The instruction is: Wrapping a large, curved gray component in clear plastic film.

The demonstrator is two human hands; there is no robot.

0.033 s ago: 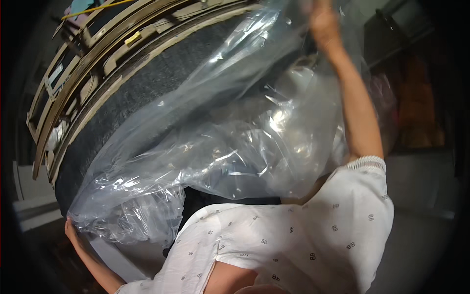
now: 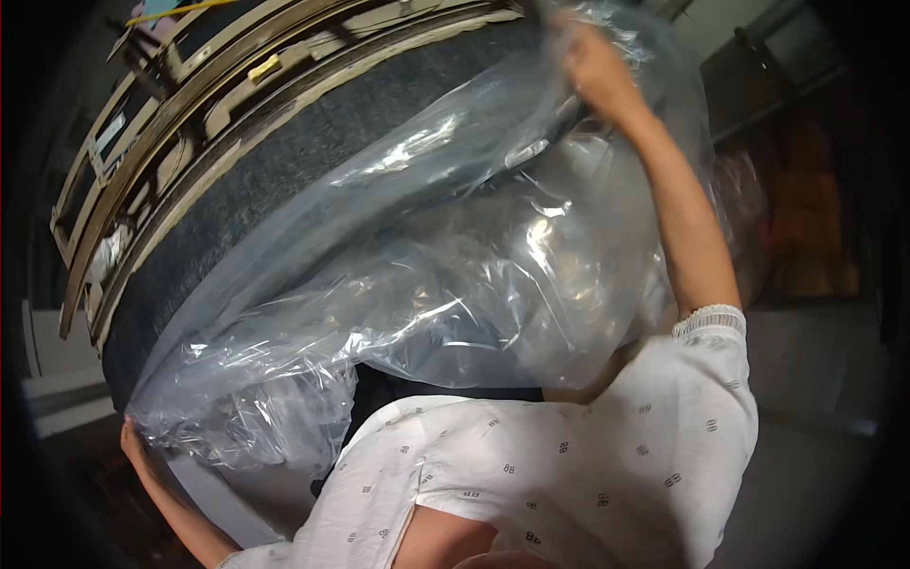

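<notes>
A big sheet of clear plastic wrap [image 2: 455, 284] hangs crumpled over a dark grey padded piece of furniture [image 2: 284, 180] that leans in front of me. My right hand [image 2: 592, 66] is raised high at the top and is closed on the upper edge of the plastic. My left hand [image 2: 135, 444] is low at the left and grips the bunched lower corner of the same plastic. The arm behind it is mostly in shadow. My white patterned shirt [image 2: 569, 455] fills the lower middle of the view.
A slatted wooden frame [image 2: 180, 104] backs the padded piece at the upper left. Dark furniture with orange-brown things [image 2: 806, 218] stands at the right. A pale surface [image 2: 57, 379] shows at the far left, and grey floor [image 2: 815, 474] at the lower right.
</notes>
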